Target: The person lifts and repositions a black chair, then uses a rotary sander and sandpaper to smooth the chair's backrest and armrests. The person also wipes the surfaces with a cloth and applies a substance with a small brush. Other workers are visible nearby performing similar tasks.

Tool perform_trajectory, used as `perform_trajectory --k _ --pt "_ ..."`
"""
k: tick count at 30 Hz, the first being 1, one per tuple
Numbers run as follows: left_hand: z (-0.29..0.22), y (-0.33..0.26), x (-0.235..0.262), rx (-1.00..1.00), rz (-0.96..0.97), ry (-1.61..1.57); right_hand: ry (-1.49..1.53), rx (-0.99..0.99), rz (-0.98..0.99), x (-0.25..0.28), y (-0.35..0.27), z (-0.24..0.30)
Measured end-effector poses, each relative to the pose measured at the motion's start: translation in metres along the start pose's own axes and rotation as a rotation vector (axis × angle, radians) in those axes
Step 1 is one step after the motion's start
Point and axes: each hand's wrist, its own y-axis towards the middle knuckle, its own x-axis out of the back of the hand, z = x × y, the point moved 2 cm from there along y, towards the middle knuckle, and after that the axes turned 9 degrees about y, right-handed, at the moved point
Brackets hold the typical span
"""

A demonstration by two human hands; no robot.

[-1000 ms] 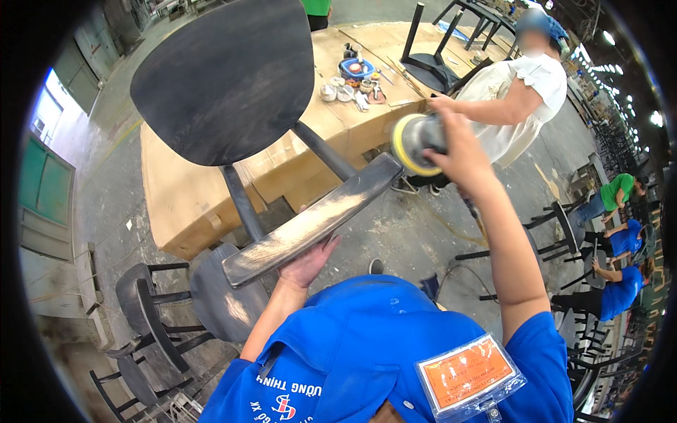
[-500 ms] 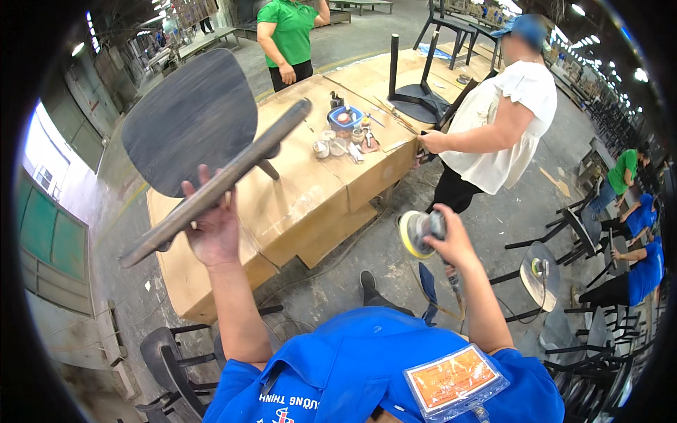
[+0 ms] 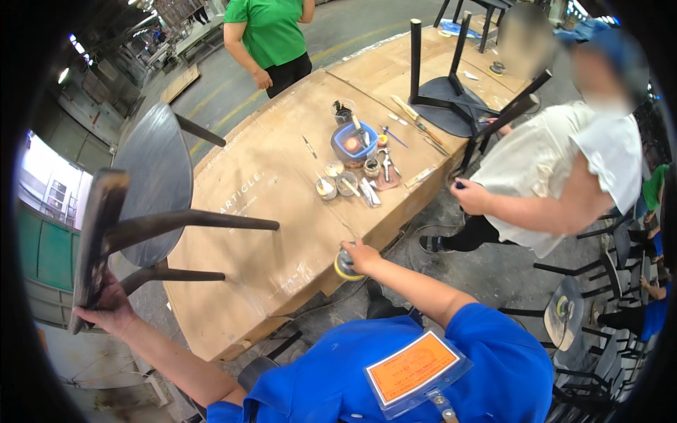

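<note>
On the left, a dark wooden chair (image 3: 156,180) is turned on its side, its legs pointing right over the cardboard-covered table (image 3: 233,296). My left hand (image 3: 113,311) grips the lower end of the chair's near panel, which is seen almost edge-on; part of the fingers is behind it. My right hand (image 3: 363,257) is closed around a round power sander (image 3: 346,264) with a yellow pad rim. The sander is at the table's near edge, in front of my body and apart from the chair.
A blue tub (image 3: 354,141), small jars (image 3: 347,184) and brushes are grouped mid-table. At right, a person in white (image 3: 543,169) holds a leg of an upturned black chair (image 3: 451,106). Someone in green (image 3: 268,32) stands across the table. More chairs (image 3: 564,310) crowd the right.
The chair has swung round, bringing its legs into view over the table, and my left hand has moved left and down. My right hand has carried the sander left toward the table edge.
</note>
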Motion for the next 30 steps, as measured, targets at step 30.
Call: perform_trajectory --k 30 --pt "0.097 0.239 -0.010 0.030 -0.199 0.483 0.079 -0.287 -0.460 0.075 0.205 -0.183"
